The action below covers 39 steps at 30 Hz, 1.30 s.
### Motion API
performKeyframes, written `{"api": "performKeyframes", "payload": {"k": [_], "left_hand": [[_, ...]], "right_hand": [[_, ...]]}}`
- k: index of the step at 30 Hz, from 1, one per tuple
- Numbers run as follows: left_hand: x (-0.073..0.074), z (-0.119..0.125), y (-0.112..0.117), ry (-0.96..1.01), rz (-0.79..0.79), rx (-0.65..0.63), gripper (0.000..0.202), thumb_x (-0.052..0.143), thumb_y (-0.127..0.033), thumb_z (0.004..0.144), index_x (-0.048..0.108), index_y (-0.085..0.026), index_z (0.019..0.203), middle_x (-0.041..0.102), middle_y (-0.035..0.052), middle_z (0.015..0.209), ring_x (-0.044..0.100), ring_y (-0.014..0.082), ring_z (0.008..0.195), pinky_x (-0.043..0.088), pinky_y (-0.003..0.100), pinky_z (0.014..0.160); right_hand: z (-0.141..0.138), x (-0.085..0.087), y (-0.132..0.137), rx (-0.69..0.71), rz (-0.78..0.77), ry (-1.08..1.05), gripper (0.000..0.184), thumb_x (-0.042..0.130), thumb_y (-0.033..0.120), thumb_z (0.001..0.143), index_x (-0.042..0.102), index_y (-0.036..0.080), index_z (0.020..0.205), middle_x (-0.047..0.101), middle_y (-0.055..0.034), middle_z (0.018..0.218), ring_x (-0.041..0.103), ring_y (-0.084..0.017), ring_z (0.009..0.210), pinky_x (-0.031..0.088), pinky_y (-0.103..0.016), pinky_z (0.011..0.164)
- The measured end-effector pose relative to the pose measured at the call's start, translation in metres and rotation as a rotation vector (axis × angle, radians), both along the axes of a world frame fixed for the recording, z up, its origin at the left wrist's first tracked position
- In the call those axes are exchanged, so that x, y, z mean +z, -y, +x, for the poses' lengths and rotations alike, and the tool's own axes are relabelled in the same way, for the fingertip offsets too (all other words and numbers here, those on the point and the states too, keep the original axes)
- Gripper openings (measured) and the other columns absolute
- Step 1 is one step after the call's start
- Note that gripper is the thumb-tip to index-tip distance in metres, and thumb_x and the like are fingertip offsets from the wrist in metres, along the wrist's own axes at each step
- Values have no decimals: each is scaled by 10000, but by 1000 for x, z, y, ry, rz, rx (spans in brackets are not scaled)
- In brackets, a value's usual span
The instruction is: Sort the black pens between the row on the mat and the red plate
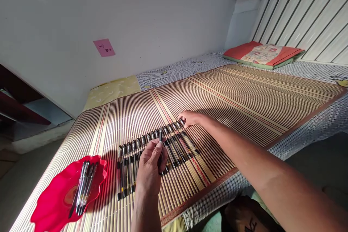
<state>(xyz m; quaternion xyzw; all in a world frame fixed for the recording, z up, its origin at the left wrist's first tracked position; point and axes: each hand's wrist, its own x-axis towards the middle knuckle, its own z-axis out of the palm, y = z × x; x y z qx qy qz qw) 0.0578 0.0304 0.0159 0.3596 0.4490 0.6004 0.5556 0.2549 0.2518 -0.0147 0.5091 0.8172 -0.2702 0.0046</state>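
Observation:
My left hand [152, 157] is closed around a dark pen [161, 136], held upright with its top end above the fingers. My right hand [189, 117] pinches a small black pen cap [181, 120] at the far right end of a slanted row of black pen caps [138, 143]. Below the caps lies a matching row of clear-barrelled pens [125, 177], side by side; my left hand and forearm hide some of them. To the left, a red scalloped plate [51, 195] holds several pens [86, 185] in a bundle.
Everything lies on a striped bamboo mat [231, 98] over a bed. A folded red and floral cloth [261, 54] sits at the back right, by a white slatted headboard [304, 18]. A pink note [104, 48] is stuck on the wall. The bed's near edge [212, 192] runs below my arms.

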Motion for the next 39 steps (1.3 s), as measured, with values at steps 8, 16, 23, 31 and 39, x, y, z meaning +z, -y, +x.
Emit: {"api": "performKeyframes", "payload": {"k": [8,16,23,31,39], "left_hand": [[-1,0,1,-20,-13,-22,360,800,-482,862,614,-181,929,555,-60,645,308,39,470,214,168,443],[-7,3,-3,-21,1,-18,344,790,-471,862,608,-186,928,530,-72,621,297,34,441,203,173,443],[-9,6,-6,-16,15,34,408,876,-469,770,627,-192,936,619,-43,685,399,45,460,285,169,450],[-16,15,-2,-332,130,269,243,831,-403,841,718,-227,965,566,-46,652,459,105,541,356,208,524],[-8,25,3,-588,286,486,88,835,-217,806,756,-249,829,654,13,803,598,170,702,412,242,615]], "right_hand": [[3,-2,1,0,-24,-13,740,857,171,755,621,167,1457,699,-135,1349,681,-258,1102,466,-302,784],[4,0,3,-48,-19,-88,814,929,136,671,650,173,1435,726,-138,1296,698,-280,1082,505,-332,837],[-2,29,66,-203,151,-433,315,556,245,1059,674,195,1346,718,-128,1301,713,-183,1010,573,-307,833],[-46,29,156,-195,-178,-1327,320,802,518,867,751,203,888,708,-22,794,637,-134,675,529,-266,593],[-60,25,161,-381,-187,-1479,275,890,456,756,751,221,790,661,-1,748,579,-146,702,511,-304,680]]}}
